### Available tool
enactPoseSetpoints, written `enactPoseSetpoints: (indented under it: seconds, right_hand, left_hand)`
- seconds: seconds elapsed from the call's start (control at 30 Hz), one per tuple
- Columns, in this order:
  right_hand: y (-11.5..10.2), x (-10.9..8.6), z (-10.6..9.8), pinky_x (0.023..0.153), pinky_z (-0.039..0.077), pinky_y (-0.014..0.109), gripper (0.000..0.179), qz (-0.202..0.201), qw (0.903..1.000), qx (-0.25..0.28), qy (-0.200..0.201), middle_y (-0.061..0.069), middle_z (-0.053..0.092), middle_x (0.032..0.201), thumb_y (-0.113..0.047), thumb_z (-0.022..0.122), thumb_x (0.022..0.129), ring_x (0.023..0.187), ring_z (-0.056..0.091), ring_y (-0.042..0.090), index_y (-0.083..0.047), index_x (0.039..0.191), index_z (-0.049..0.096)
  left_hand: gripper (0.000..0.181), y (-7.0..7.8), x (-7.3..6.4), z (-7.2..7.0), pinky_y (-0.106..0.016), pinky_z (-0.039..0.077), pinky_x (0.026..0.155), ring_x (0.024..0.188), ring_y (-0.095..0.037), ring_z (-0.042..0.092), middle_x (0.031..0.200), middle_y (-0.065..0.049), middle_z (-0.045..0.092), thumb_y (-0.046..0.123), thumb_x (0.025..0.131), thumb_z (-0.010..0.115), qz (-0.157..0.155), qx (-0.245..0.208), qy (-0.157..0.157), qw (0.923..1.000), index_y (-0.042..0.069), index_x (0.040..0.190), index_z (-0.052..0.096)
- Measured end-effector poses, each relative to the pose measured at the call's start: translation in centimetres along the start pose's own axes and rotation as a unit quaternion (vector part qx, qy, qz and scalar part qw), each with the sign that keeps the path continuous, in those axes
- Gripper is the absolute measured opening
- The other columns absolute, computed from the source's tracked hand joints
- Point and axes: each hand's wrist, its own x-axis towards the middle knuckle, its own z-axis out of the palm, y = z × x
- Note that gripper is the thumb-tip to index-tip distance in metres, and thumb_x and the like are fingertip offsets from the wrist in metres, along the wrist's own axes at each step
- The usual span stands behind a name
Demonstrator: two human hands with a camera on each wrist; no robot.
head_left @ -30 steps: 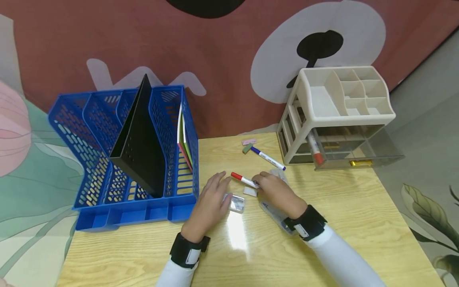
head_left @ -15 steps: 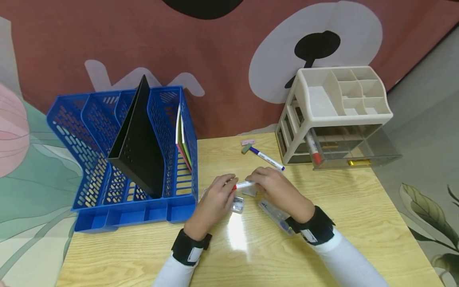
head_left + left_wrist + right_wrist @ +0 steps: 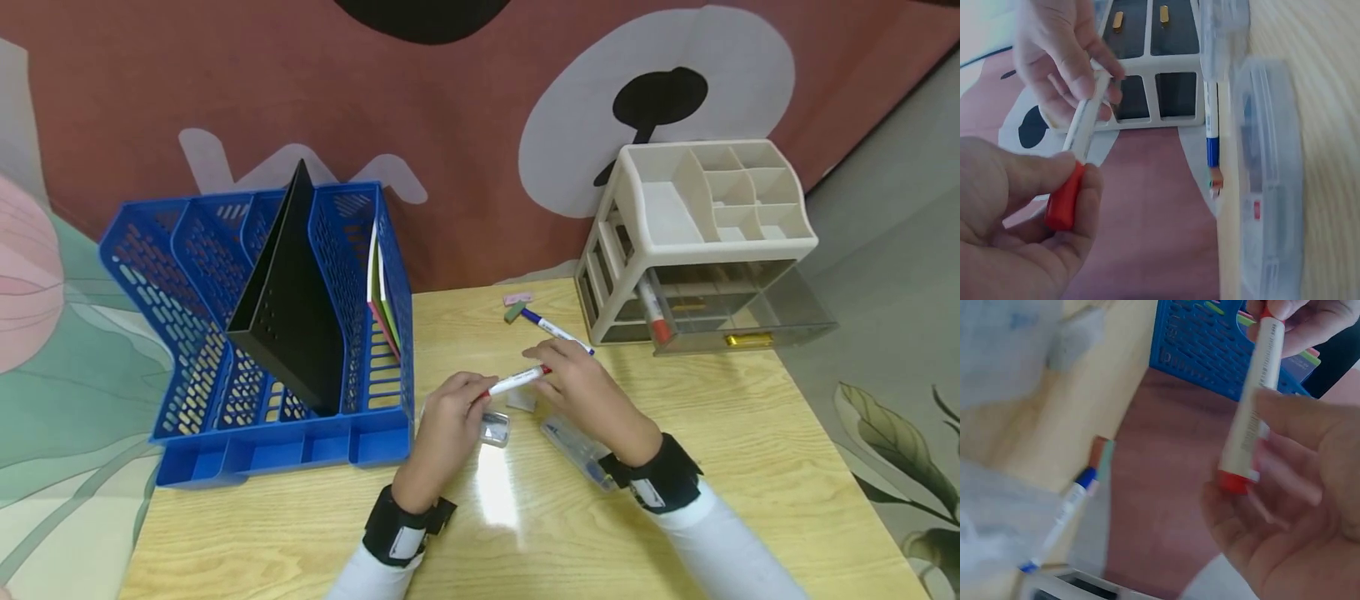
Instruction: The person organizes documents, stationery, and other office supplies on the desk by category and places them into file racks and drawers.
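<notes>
A white whiteboard marker with red ends (image 3: pixel 517 381) is held slantwise above the table between both hands. My left hand (image 3: pixel 446 429) pinches its red cap (image 3: pixel 1065 199) between thumb and fingers. At the other end, my right hand (image 3: pixel 588 400) has its thumb on the white barrel (image 3: pixel 1250 412) and curled fingers around the red tip (image 3: pixel 1235 481); some of these fingers are blurred. Below the hands lie a white eraser (image 3: pixel 522 402), a small clear case (image 3: pixel 495 428) partly behind the left hand, and a long clear plastic case (image 3: pixel 576 450) beside the right wrist.
A blue marker (image 3: pixel 557 330), a green eraser (image 3: pixel 514 312) and a pink eraser (image 3: pixel 517 298) lie farther back. On the left stands a blue file rack (image 3: pixel 262 442) with a black binder (image 3: pixel 300 333). A white desk organizer (image 3: pixel 637 250) has its clear drawer (image 3: pixel 780 333) pulled out.
The marker was lifted off the table by the right hand, and the left hand took its red cap. The right fingers have since shifted, showing the marker's other red end.
</notes>
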Motion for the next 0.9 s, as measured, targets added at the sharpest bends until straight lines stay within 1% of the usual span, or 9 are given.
enactPoseSetpoints:
  seconds: [0.07,0.13,0.2,0.27,0.4,0.5,0.6,0.8,0.9]
  right_hand:
    - [0.3,-0.2,0.2,0.081,0.059,0.043,0.056,0.057,0.9973,0.044,0.010,0.015,0.065,0.112,-0.018,0.079,0.081,0.099,0.063,0.027,-0.002,0.129,0.056]
    - [0.7,-0.4,0.5,0.077,0.060,0.042,0.068,0.117,0.9866,0.113,0.017,0.017,0.063,0.113,-0.018,0.078,0.081,0.095,0.065,0.027,-0.001,0.138,0.045]
    - [0.8,-0.7,0.9,0.075,0.061,0.042,0.070,0.166,0.9672,0.191,0.015,0.021,0.062,0.113,-0.019,0.076,0.084,0.093,0.066,0.027,-0.002,0.141,0.039]
    - [0.5,-1.0,1.4,0.074,0.061,0.040,0.063,0.198,0.9448,0.261,0.012,0.023,0.061,0.113,-0.019,0.073,0.087,0.093,0.067,0.029,-0.003,0.138,0.040]
    - [-0.6,-1.5,2.3,0.076,0.061,0.035,0.040,0.210,0.9052,0.369,0.015,0.024,0.062,0.112,-0.017,0.066,0.092,0.097,0.065,0.030,-0.001,0.124,0.049]
    - [-1.4,-1.4,2.6,0.080,0.061,0.037,0.035,0.205,0.8735,0.440,0.034,0.022,0.062,0.109,-0.013,0.063,0.094,0.096,0.065,0.027,0.003,0.122,0.049]
    - [-1.8,-1.3,2.8,0.082,0.060,0.041,0.036,0.204,0.8480,0.486,0.057,0.020,0.061,0.108,-0.008,0.060,0.095,0.094,0.066,0.020,0.008,0.125,0.046]
    - [-2.4,-1.4,3.3,0.082,0.059,0.028,0.040,0.211,0.8085,0.541,0.092,0.015,0.059,0.108,-0.002,0.059,0.095,0.095,0.065,0.015,0.008,0.130,0.043]
    - [-2.7,-1.6,3.6,0.082,0.059,0.026,0.040,0.215,0.7980,0.552,0.112,0.015,0.059,0.109,-0.001,0.059,0.094,0.096,0.065,0.016,0.007,0.130,0.044]
  left_hand:
    - [0.024,0.0,0.0,0.0,-0.030,0.061,0.076,0.089,-0.012,0.066,0.100,-0.005,0.071,0.001,0.086,0.070,-0.026,-0.032,0.015,0.9990,0.006,0.109,0.074]
    - [0.024,0.1,-0.1,0.1,-0.031,0.061,0.077,0.089,-0.012,0.066,0.102,-0.005,0.071,0.002,0.086,0.070,-0.045,-0.052,0.027,0.9973,0.006,0.110,0.074]
    - [0.024,0.2,-0.1,0.3,-0.032,0.061,0.078,0.090,-0.013,0.066,0.102,-0.006,0.071,0.003,0.086,0.070,-0.051,-0.067,0.039,0.9957,0.007,0.110,0.074]
    - [0.024,0.2,-0.1,0.6,-0.034,0.061,0.078,0.091,-0.014,0.066,0.103,-0.007,0.072,0.003,0.085,0.071,-0.048,-0.084,0.052,0.9940,0.007,0.109,0.073]
    - [0.025,0.4,-0.3,1.3,-0.036,0.060,0.079,0.095,-0.016,0.066,0.105,-0.008,0.072,0.003,0.085,0.071,-0.030,-0.123,0.068,0.9896,0.007,0.110,0.072]
    - [0.025,0.6,-0.4,1.9,-0.034,0.061,0.076,0.094,-0.016,0.066,0.105,-0.007,0.070,0.004,0.086,0.071,-0.026,-0.143,0.072,0.9867,0.008,0.110,0.071]
    - [0.026,0.9,-0.4,2.4,-0.031,0.061,0.071,0.089,-0.015,0.067,0.104,-0.008,0.068,0.002,0.084,0.072,-0.027,-0.159,0.079,0.9838,0.008,0.109,0.070]
    - [0.029,1.1,-0.6,3.5,-0.030,0.062,0.071,0.087,-0.016,0.066,0.100,-0.009,0.063,-0.003,0.078,0.076,-0.032,-0.185,0.091,0.9779,0.005,0.104,0.068]
    - [0.032,1.1,-0.7,3.9,-0.031,0.062,0.071,0.087,-0.016,0.066,0.098,-0.009,0.063,-0.005,0.075,0.078,-0.033,-0.179,0.093,0.9788,0.005,0.104,0.067]
